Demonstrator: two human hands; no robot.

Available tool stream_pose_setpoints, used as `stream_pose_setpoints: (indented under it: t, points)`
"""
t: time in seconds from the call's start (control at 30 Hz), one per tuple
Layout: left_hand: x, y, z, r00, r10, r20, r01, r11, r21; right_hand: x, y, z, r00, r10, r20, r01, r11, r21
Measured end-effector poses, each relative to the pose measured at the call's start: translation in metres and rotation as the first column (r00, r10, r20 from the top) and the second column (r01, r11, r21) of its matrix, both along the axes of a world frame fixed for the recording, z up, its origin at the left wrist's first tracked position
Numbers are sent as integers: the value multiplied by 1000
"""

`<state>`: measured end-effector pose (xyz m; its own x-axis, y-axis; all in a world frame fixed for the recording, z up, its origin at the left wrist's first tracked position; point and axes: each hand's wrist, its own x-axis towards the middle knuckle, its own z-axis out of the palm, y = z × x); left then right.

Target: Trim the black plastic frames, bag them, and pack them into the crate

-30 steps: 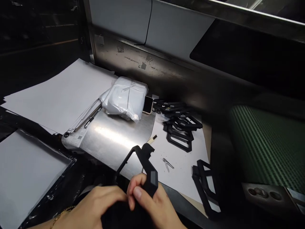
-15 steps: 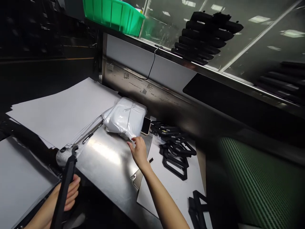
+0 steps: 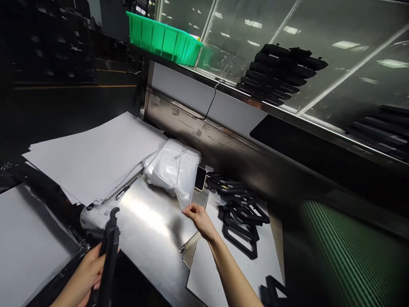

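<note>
The right hand is reaching in from the lower right, with its fingertips closed together on the lower corner of a clear plastic bag. The bag is hanging slightly away from a white package, which is resting on a brushed steel sheet. Low on the left, the left hand is clamped around a black moulded frame, holding it nearly upright with its hooked end pointing up and well apart from the bag.

Just beside the package, a smartphone is leaning near the edge of the steel sheet. To the right of the right hand, a heap of matching black frames is lying on a white sheet of paper, and a pale narrow strip is lying just below the right forearm. A large stack of white paper is spreading across the bench to the left, with a pen and a printed label with a QR code along its edge.

Behind the bench, a scuffed steel panel is rising to a glass shelf, which is carrying a green plastic bin and another stack of black frames.
</note>
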<state>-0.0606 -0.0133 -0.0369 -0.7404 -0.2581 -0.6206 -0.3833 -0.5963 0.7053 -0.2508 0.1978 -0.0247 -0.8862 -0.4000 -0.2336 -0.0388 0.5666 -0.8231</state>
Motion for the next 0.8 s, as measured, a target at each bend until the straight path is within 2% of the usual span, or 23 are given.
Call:
stream_pose_setpoints:
  t: [0.1, 0.2, 0.27, 0.37, 0.43, 0.5, 0.57, 0.6, 0.67, 0.8]
  points:
    - [-18, 24, 6, 992, -100, -81, 100, 995, 6, 50, -8, 7, 989, 50, 142, -28, 988, -154]
    - [-34, 48, 6, 970, -209, -121, 215, 976, 43, 97, -20, 13, 967, 92, 236, -32, 969, -245]
    - [-40, 58, 5, 955, -270, -119, 279, 958, 67, 116, -21, 15, 957, 101, 272, -20, 958, -287]
    - [-38, 61, 6, 945, -313, -98, 320, 945, 69, 125, -11, 15, 943, 88, 320, 48, 918, -394]
    - [-31, 57, 10, 946, -311, -90, 317, 947, 53, 124, 0, 13, 934, 34, 355, 161, 849, -504]
    - [-24, 52, 14, 949, -302, -87, 306, 952, 29, 121, 10, 11, 912, -41, 408, 301, 743, -598]
    - [-18, 46, 17, 952, -296, -82, 296, 955, -10, 119, 17, 9, 877, -101, 469, 416, 645, -641]
    - [-16, 42, 17, 952, -297, -77, 295, 955, -36, 118, 19, 9, 860, -114, 497, 454, 616, -644]
    - [-11, 36, 16, 950, -306, -62, 298, 949, -107, 118, 19, 9, 835, -115, 539, 487, 609, -625]
    - [9, 16, 15, 929, -366, -49, 340, 900, -271, 119, 8, 7, 833, -156, 532, 476, 692, -543]
